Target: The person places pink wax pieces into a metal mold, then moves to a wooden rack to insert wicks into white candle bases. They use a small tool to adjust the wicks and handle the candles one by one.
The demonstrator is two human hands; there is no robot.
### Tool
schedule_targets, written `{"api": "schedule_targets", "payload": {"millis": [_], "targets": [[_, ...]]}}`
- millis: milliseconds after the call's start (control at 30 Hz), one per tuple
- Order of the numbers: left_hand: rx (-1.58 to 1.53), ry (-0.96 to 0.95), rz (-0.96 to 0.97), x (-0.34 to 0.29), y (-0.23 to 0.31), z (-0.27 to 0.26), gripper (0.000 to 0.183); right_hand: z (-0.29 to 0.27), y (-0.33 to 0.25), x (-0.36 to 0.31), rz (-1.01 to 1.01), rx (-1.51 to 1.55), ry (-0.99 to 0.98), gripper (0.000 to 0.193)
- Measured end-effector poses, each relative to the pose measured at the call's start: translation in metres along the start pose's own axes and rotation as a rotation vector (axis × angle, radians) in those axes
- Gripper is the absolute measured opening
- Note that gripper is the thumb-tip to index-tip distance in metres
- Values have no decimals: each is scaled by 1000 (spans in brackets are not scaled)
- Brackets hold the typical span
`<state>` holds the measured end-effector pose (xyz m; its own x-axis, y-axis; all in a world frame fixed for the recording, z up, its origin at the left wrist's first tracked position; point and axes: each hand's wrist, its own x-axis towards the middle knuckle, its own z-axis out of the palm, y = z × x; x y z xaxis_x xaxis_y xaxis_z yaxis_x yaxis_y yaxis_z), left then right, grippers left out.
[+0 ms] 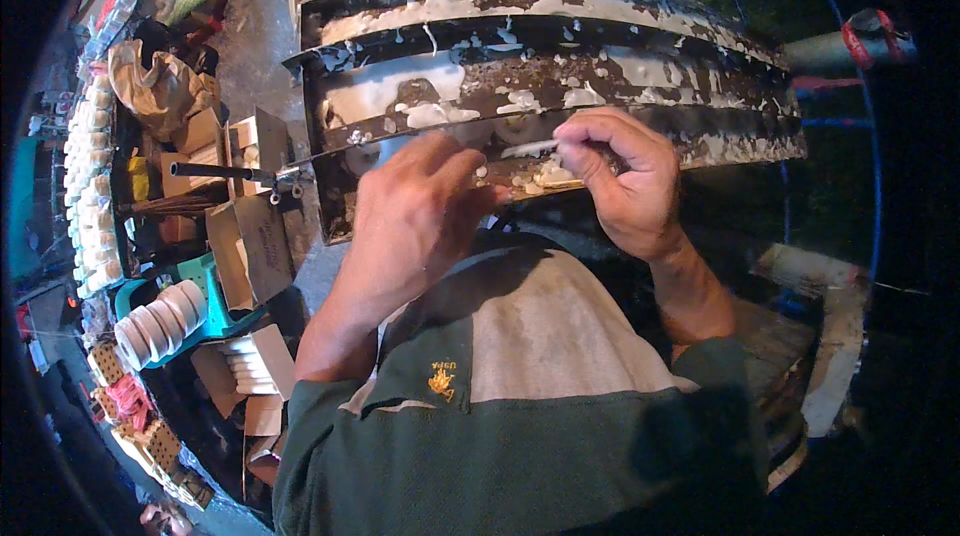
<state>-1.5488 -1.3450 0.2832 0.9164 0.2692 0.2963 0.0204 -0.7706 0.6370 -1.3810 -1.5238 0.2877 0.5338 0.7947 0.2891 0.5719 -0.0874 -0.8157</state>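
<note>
A thin whitish strip [530, 148] is pinched between the thumb and fingers of my right hand [625, 171]. Its free end points left, over the near edge of a long dark metal machine [560, 126] crusted with white, wax-like material. My left hand [420, 206] is beside it at the same edge, back upward and fingers curled down. Whatever those fingers hold, if anything, is hidden beneath them. Pale yellowish lumps [548, 176] lie on the ledge between my two hands.
A dark-ended metal handle [215, 171] juts left from the machine. Further left are open cardboard boxes [250, 361] with white sticks, a green crate [205, 281] with thick white rolls [160, 324], and rows of white pieces [92, 186]. A pipe with red wrapping [860, 48] stands out at right.
</note>
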Motion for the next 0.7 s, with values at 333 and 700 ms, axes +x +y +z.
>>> {"api": "schedule_targets", "payload": {"millis": [333,700], "targets": [[-41,80,49,-9,-17,2,15,22,15,15,-408,-644,-18,20],[-44,74,74,-11,-21,4,17,30,18,13,-243,-645,-127,27]]}}
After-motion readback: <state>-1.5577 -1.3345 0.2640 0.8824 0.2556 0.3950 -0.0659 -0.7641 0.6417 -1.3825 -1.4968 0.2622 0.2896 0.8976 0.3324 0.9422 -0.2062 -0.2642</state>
